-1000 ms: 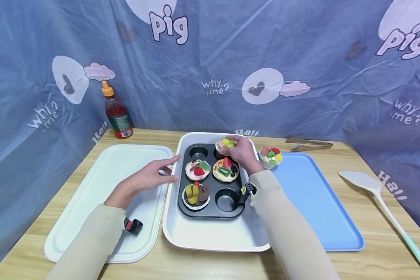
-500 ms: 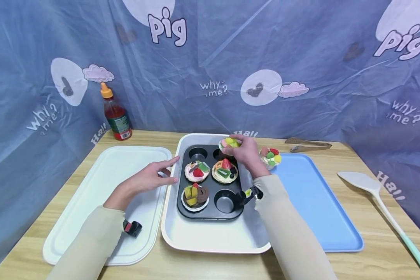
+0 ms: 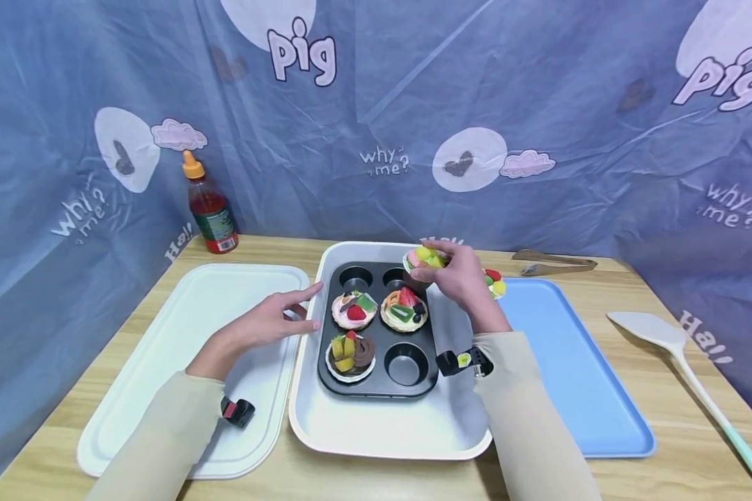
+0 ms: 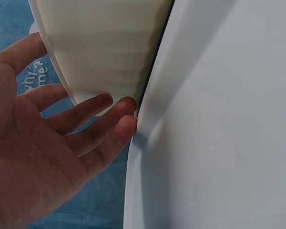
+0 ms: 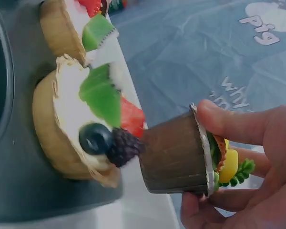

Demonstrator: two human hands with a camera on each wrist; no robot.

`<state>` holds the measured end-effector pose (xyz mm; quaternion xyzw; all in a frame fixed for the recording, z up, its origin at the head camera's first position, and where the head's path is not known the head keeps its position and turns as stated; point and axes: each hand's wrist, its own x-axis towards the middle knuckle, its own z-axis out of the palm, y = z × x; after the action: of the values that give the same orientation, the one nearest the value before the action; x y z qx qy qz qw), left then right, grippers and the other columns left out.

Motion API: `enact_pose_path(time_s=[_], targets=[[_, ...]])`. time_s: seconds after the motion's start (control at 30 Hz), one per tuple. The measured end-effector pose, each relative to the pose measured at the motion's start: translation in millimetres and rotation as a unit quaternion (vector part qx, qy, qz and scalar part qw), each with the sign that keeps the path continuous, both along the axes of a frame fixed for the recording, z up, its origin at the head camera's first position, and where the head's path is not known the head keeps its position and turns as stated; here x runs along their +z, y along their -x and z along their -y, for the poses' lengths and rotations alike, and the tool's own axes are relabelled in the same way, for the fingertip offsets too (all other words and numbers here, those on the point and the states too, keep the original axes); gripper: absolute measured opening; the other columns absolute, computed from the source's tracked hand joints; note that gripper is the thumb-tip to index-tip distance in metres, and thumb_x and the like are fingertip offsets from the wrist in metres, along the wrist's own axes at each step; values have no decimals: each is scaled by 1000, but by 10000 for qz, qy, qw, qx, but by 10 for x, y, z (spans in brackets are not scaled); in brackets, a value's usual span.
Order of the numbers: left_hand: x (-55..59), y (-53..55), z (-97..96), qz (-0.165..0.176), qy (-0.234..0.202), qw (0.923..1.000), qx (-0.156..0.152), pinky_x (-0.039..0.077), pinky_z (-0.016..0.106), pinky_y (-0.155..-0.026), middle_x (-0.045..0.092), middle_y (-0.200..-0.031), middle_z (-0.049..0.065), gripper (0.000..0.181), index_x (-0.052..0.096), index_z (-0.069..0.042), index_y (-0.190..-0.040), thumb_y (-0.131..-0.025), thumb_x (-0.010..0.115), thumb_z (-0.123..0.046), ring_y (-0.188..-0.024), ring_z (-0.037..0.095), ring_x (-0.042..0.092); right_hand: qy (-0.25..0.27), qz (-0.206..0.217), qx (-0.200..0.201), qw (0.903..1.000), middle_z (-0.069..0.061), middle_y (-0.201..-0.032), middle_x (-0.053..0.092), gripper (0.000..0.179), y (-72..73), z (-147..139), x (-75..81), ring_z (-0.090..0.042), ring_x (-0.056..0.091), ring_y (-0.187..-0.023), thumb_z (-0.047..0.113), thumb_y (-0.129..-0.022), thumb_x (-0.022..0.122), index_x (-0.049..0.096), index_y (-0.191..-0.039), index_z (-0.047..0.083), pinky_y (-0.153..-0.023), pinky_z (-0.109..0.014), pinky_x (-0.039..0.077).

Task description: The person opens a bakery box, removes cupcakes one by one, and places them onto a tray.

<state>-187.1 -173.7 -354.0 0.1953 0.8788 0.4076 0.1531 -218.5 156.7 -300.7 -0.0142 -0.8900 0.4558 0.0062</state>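
Note:
My right hand (image 3: pixel 462 280) pinches a cupcake (image 5: pixel 174 155) by its rim, its brown paper cup tilted on its side in the right wrist view. Pink and yellow toppings show on it from the head. It is above the back right of a dark muffin tin (image 3: pixel 379 383), apart from the tin. Cups of the tin hold a cream fruit tart (image 3: pixel 403 311), a pink fruit tart (image 3: pixel 354 311) and a chocolate cupcake (image 3: pixel 351 356). With fingers extended, my left hand (image 3: pixel 257 323) touches the left side of the white bin (image 3: pixel 388 435) around the tin.
A white tray (image 3: pixel 144 390) lies left, a blue tray (image 3: pixel 576 376) right. Another fruit cupcake (image 3: pixel 496 286) is at the blue tray's back corner, partly hidden by my right hand. Tongs (image 3: pixel 554 263), a spatula (image 3: pixel 648 327) and a sauce bottle (image 3: pixel 213 212) stand or lie around.
My right hand has lifted the cupcake out of the tin's back right cup and moved it a little to the right. My left hand stays at the bin's side.

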Motion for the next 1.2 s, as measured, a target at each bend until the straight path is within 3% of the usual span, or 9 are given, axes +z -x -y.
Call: enact_pose_path(time_s=[0.27,0.43,0.57,0.77,1.2], targets=[[-18,-7,-3,41,-9,10000,63,52,44,-94,55,-143,19,75,34,-13,-158,-95,71,-29,-109,25,61,-413,-184,161,9988,-20,-137,61,65,-172,-109,2,-30,57,-105,17,-82,85,60,-141,11,-73,-29,47],[0,-4,6,12,-23,10000,85,52,45,-95,56,-140,19,75,35,-12,-157,-95,72,-29,-108,25,61,-491,-265,200,9982,-24,-128,64,65,-232,-161,99,-28,59,-98,16,-82,84,59,-142,11,-70,-26,47],[-7,4,13,-9,-70,10000,37,52,46,-96,55,-142,20,75,35,-11,-157,-95,72,-29,-107,24,61,-500,-301,164,9982,-24,-131,63,66,-282,-214,190,-28,58,-97,18,-83,84,58,-143,10,-72,-28,47],[-32,22,25,-77,-124,9999,-11,52,46,-96,57,-139,20,74,36,-10,-157,-95,72,-27,-106,23,62,-694,-537,-168,9960,-22,-137,61,66,-356,-369,296,-31,60,-104,20,-83,84,58,-142,8,-78,-31,48],[-23,29,19,-98,-158,9998,-18,52,46,-98,55,-142,21,73,36,-9,-156,-95,72,-26,-107,24,62,-768,-670,-858,9911,-23,-142,57,70,-471,-904,394,-32,59,-115,29,-85,82,55,-146,11,-72,-13,42]])
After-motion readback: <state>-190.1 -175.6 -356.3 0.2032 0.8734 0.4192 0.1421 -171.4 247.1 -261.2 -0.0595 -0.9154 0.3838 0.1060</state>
